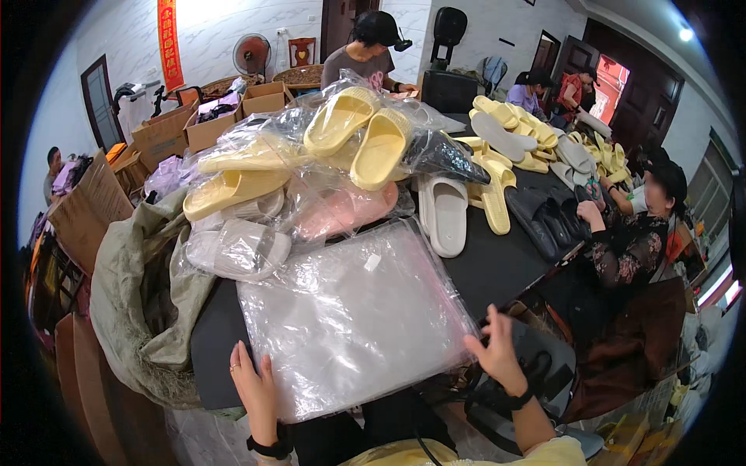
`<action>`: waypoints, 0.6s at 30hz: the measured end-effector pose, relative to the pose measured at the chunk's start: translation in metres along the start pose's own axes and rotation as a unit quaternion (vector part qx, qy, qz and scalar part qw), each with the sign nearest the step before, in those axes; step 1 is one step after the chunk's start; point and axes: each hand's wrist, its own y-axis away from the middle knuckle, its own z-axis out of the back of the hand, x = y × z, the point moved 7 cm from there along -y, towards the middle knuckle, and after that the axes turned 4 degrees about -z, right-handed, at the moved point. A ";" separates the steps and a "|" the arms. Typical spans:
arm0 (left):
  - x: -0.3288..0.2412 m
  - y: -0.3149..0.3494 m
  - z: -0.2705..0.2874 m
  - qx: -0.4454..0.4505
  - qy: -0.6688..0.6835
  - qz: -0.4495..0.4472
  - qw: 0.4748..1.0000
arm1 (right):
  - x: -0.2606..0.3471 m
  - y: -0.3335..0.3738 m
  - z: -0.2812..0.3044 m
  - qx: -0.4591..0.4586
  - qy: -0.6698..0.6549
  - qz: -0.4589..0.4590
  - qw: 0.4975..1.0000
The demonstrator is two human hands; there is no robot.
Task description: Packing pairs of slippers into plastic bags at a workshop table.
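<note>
A stack of flat clear plastic bags point(350, 318) lies at the near edge of the black table, between my two hands. My left hand point(255, 384) rests at the stack's near left edge, fingers stretched out. At the right edge my right hand point(497, 349) has its fingers spread, the fingertips at or close to the plastic. Neither hand grips anything. Just beyond the stack lie bagged slippers: a white pair point(241, 248), a pink one point(350, 210) and yellow ones point(342, 120) heaped on top. Loose grey-white slippers point(444, 217) stand to the right of the heap.
Black slippers point(544, 221) and many yellow slippers point(497, 186) lie along the black table point(497, 264). A green woven sack point(148, 303) hangs at the left edge. Cardboard boxes point(167, 136) stand behind. Co-workers sit at the right point(633, 233) and across point(361, 62). A dark chair point(536, 357) is near my right arm.
</note>
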 end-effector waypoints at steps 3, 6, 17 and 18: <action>-0.035 0.004 0.016 -0.028 -0.052 -0.083 0.995 | 0.079 -0.016 0.052 -0.040 0.064 0.096 0.993; -0.064 0.005 0.010 0.016 0.003 -0.129 0.991 | 0.134 -0.025 0.067 0.059 -0.127 0.091 0.986; -0.046 0.013 -0.045 0.113 -0.110 -0.187 0.970 | 0.234 -0.063 -0.113 0.561 -0.506 -0.075 0.651; -0.046 0.013 -0.043 0.111 -0.113 -0.188 0.969 | 0.223 -0.079 -0.131 0.531 -0.541 -0.119 0.641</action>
